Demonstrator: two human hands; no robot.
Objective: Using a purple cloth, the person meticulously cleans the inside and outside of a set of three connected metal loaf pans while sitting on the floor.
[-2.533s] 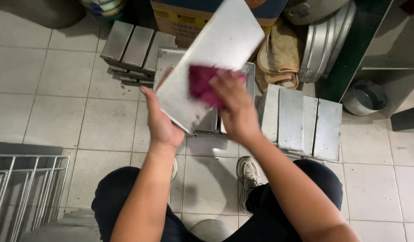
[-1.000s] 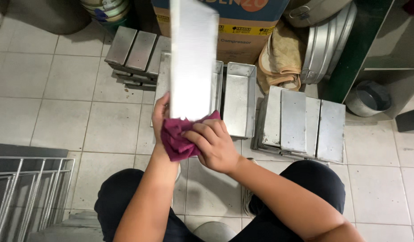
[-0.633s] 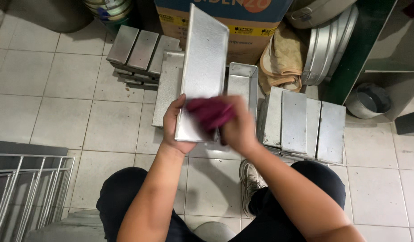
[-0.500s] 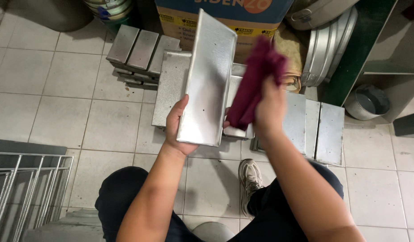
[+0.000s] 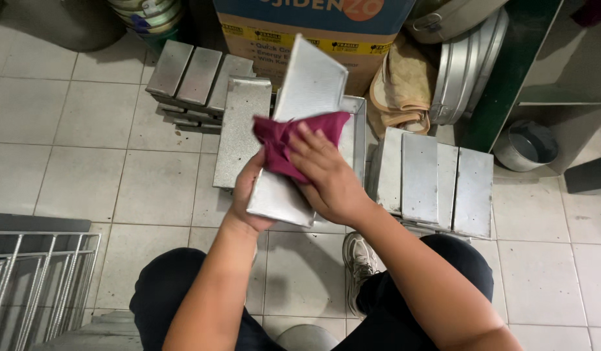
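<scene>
My right hand (image 5: 330, 179) came back down, fingers pressing the dark red cloth (image 5: 284, 143) onto the long grey metal tin (image 5: 300, 123); my left hand (image 5: 248, 195) grips the tin from beneath.

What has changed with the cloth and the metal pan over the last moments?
The right hand brought the maroon cloth back down from the air onto the metal pan. The left hand still grips the pan's lower edge. The pans on the floor stayed put.

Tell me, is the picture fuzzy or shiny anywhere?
Head view: mostly sharp and evenly lit; the right hand pressing the maroon cloth looks slightly soft; the metal baking pan held by the left hand shows a dull sheen, no harsh glare; shadows on the tiled floor are faint; the wire rack at the corner looks bent.
</scene>
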